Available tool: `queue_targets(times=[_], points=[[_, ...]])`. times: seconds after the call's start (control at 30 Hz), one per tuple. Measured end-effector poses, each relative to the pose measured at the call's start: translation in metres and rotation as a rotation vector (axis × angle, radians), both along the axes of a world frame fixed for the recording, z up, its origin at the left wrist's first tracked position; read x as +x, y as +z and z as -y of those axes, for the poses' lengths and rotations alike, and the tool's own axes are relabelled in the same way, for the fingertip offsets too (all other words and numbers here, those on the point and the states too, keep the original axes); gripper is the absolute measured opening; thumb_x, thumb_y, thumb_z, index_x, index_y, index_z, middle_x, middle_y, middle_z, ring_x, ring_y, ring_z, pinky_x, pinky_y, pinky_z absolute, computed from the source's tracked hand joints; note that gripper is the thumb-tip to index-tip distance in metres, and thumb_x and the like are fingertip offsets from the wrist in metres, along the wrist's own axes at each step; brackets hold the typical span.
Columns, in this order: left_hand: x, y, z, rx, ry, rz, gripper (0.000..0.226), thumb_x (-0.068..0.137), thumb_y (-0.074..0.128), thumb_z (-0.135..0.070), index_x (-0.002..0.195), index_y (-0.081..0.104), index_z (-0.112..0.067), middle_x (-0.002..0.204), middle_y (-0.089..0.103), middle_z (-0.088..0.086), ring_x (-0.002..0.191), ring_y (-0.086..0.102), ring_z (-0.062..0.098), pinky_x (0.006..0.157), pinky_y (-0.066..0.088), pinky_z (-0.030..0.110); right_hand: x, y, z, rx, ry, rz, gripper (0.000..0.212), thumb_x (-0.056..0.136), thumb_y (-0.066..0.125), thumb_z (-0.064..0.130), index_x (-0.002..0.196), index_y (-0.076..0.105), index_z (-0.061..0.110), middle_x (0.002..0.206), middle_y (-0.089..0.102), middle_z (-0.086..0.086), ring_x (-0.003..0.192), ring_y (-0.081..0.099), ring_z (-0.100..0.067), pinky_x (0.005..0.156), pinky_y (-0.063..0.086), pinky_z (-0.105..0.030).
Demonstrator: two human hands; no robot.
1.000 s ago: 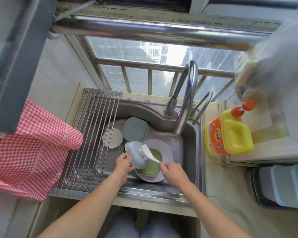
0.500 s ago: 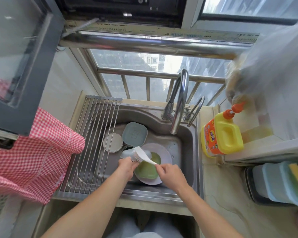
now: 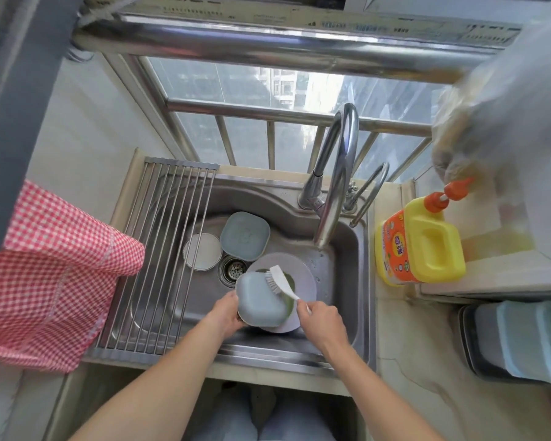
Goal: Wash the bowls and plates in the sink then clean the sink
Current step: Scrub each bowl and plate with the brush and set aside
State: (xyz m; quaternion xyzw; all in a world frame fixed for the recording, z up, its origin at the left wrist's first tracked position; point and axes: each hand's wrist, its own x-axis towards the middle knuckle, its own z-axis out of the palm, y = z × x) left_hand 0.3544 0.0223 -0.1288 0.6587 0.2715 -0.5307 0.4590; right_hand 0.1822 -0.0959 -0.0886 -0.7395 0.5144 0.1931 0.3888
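Observation:
My left hand (image 3: 228, 313) grips a pale blue square bowl (image 3: 257, 300), held bottom-up over the steel sink (image 3: 347, 249). My right hand (image 3: 319, 319) holds the handle of a white dish brush (image 3: 280, 281), its bristles resting on the bowl's upper edge. Under them lies a pale round plate (image 3: 303, 272) with a green bowl (image 3: 289, 280) on it, mostly hidden. Farther back in the sink sit a second blue square bowl (image 3: 245, 235) and a small round white dish (image 3: 202, 251). The drain strainer (image 3: 233, 269) is uncovered.
A roll-up drying rack (image 3: 159, 249) covers the sink's left part. The faucet (image 3: 336, 173) arches over the basin. A yellow detergent bottle (image 3: 420, 240) stands on the right counter, with a container stack (image 3: 522, 342) nearer. A red checked cloth (image 3: 45, 272) hangs at left.
My left hand has turned the blue bowl so that its underside faces up and drawn it nearer. The brush has moved with it, from the bowl's side to its upper edge.

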Motion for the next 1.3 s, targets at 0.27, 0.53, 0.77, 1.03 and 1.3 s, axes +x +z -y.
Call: queue_targets(times=[0.27, 0.53, 0.77, 1.03, 1.3], points=[[0.003, -0.048, -0.011, 0.110, -0.277, 0.338, 0.022, 0.100, 0.044, -0.016, 0.089, 0.064, -0.013, 0.091, 0.072, 0.010, 0.086, 0.061, 0.023, 0.074, 0.054, 0.040, 0.021, -0.024, 0.012, 0.008, -0.009, -0.114, 0.053, 0.102, 0.033, 0.050, 0.107, 0.069, 0.012, 0.109, 0.068, -0.016, 0.101, 0.062, -0.038, 0.085, 0.053, -0.039], [0.005, -0.025, -0.013, -0.014, -0.449, 0.175, 0.070, 0.077, 0.061, 0.013, 0.132, 0.039, -0.025, 0.105, 0.061, 0.008, 0.100, 0.062, 0.027, 0.079, 0.057, 0.037, 0.025, -0.036, 0.024, 0.019, 0.053, -0.185, 0.053, 0.100, 0.032, 0.050, 0.103, 0.068, 0.011, 0.109, 0.068, -0.015, 0.100, 0.062, -0.036, 0.082, 0.050, -0.038], [0.030, -0.034, 0.007, 0.093, -0.481, 0.172, 0.035, 0.081, 0.078, -0.005, 0.104, 0.052, -0.012, 0.110, 0.067, 0.016, 0.100, 0.068, 0.034, 0.083, 0.059, 0.052, 0.024, -0.034, 0.031, 0.020, 0.076, -0.127, 0.048, 0.100, 0.033, 0.053, 0.074, 0.054, 0.017, 0.082, 0.060, -0.007, 0.079, 0.055, -0.032, 0.069, 0.046, -0.036], [0.039, -0.028, 0.018, 0.103, -0.841, 0.434, 0.042, 0.057, 0.090, -0.014, 0.085, 0.058, -0.019, 0.091, 0.071, 0.000, 0.085, 0.064, 0.018, 0.077, 0.053, 0.029, 0.036, -0.022, 0.039, 0.004, 0.055, -0.053, 0.047, 0.098, 0.038, 0.053, 0.073, 0.060, 0.019, 0.089, 0.069, -0.011, 0.088, 0.062, -0.037, 0.071, 0.046, -0.037], [0.031, -0.024, 0.017, 0.053, -0.800, 0.496, 0.047, 0.062, 0.088, -0.002, 0.098, 0.064, -0.020, 0.097, 0.070, 0.000, 0.089, 0.064, 0.018, 0.078, 0.051, 0.024, 0.055, -0.014, 0.043, 0.119, 0.139, -0.025, 0.044, 0.085, 0.037, 0.063, 0.059, 0.038, 0.028, 0.063, 0.047, 0.003, 0.072, 0.051, -0.031, 0.057, 0.039, -0.033]])
